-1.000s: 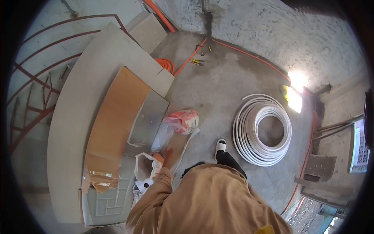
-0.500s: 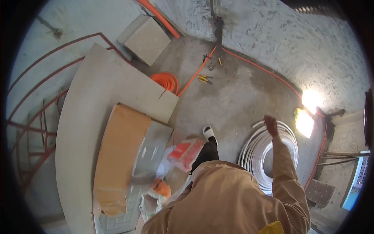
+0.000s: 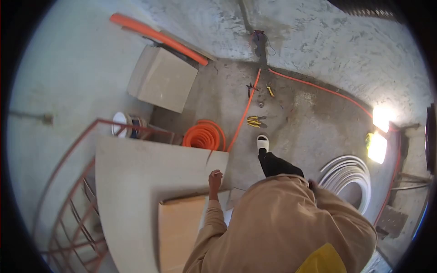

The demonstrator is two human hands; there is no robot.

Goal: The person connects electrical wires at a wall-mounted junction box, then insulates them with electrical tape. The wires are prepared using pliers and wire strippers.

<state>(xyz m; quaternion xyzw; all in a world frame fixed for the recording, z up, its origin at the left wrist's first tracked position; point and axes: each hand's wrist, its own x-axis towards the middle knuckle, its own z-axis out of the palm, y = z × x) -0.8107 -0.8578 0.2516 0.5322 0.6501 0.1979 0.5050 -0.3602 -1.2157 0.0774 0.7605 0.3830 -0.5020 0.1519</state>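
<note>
My left hand (image 3: pixel 215 178) is raised over the edge of a big pale board (image 3: pixel 132 182), its fingers curled together. A small whitish spot shows at the fingertips, too small to name. Just beyond that hand lies a coil of orange conduit (image 3: pixel 200 135). My right arm is bent in close to my body, and only a dark sliver of my right hand (image 3: pixel 312 184) shows past the jacket; its fingers are hidden. To the right of it a coil of white pipe (image 3: pixel 348 175) rests on the floor. Yellow-handled pliers (image 3: pixel 256 121) lie ahead of my slippered foot (image 3: pixel 262 143).
More hand tools (image 3: pixel 270 90) and a small roll (image 3: pixel 261 104) lie farther off. An orange conduit line (image 3: pixel 246 109) crosses the floor. Bright work lamps (image 3: pixel 377 146) stand at right. A cardboard box (image 3: pixel 166 82), a bucket (image 3: pixel 120 120) and a red metal frame (image 3: pixel 68 150) are at left.
My right hand has drawn back from above the white pipe coil to my body. My left hand has come into view. The camera has moved, and my foot shows farther forward near the pliers.
</note>
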